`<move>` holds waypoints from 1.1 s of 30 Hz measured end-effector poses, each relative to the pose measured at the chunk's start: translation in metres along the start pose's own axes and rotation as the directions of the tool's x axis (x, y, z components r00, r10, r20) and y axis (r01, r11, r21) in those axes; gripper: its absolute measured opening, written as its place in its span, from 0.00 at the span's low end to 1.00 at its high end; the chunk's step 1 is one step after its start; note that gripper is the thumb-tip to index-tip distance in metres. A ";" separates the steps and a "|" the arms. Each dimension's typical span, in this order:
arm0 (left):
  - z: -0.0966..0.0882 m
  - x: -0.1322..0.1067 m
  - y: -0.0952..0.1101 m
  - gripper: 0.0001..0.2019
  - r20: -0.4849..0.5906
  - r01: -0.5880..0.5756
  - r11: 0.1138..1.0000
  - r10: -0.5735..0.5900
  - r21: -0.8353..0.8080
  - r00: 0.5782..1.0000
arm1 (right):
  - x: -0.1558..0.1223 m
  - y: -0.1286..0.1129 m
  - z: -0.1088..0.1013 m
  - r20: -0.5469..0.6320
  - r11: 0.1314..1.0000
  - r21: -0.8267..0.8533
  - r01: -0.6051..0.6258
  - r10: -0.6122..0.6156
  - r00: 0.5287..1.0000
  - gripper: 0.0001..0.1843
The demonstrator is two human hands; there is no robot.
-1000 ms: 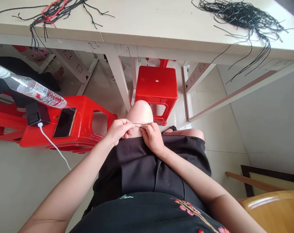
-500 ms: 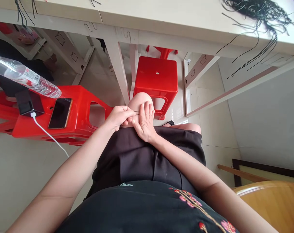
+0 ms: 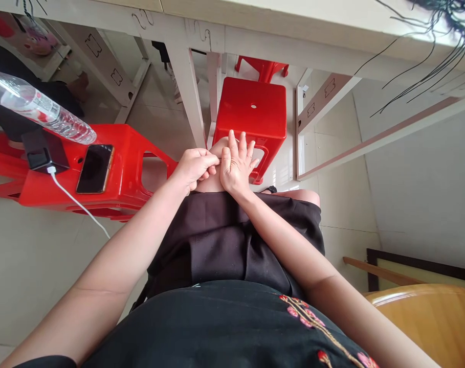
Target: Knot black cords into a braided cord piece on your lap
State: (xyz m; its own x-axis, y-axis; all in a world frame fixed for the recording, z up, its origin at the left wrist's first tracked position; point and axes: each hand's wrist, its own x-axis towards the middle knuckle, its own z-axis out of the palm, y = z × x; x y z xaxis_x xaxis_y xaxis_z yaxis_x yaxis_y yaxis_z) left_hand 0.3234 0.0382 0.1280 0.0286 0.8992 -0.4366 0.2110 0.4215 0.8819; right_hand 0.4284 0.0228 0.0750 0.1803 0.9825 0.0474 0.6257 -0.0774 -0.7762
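From the head camera, two bare hands meet above a bare knee (image 3: 217,149). The left hand (image 3: 196,169) is curled into a tight pinch, thumb against fingertips, and a thin dark cord (image 3: 218,160) seems to run from that pinch toward the right hand, though it is barely visible against the skin. The right hand (image 3: 237,166) is wide open, its five fingers spread, and holds nothing that can be seen. Below them lies a black skirt (image 3: 217,250), and a black top with red floral embroidery (image 3: 305,317) is cut off by the lower edge. Three red plastic stools show: one with a phone (image 3: 94,168), a black charger (image 3: 44,154) and a clear plastic water bottle (image 3: 36,105) on it, one square-topped (image 3: 251,107), and one mostly hidden behind that (image 3: 263,69). Above, a cream table (image 3: 293,43) carries a bundle of black cords (image 3: 443,48) — cut off by the frame.
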 end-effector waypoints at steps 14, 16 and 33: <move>0.000 0.015 0.006 0.07 -0.008 0.035 0.997 -0.036 -0.073 0.999 | 0.073 0.004 -0.003 0.040 0.998 -0.041 -0.052 0.054 0.998 0.34; 0.000 0.019 0.008 0.07 -0.012 0.050 0.995 -0.051 -0.084 0.999 | 0.086 0.005 -0.002 0.079 0.993 -0.066 -0.103 0.108 0.991 0.34; -0.001 0.027 0.009 0.07 -0.020 -0.003 0.997 0.002 -0.072 1.000 | 0.089 -0.023 -0.017 0.072 0.981 -0.136 -0.141 0.152 0.986 0.36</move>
State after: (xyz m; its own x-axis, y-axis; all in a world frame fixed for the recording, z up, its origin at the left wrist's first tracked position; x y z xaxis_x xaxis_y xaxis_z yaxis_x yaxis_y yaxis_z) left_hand 0.3252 0.0662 0.1244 0.0099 0.9021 -0.4315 0.1399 0.4260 0.8938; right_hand 0.4426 0.1090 0.1076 0.2177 0.9690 -0.1165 0.6917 -0.2374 -0.6820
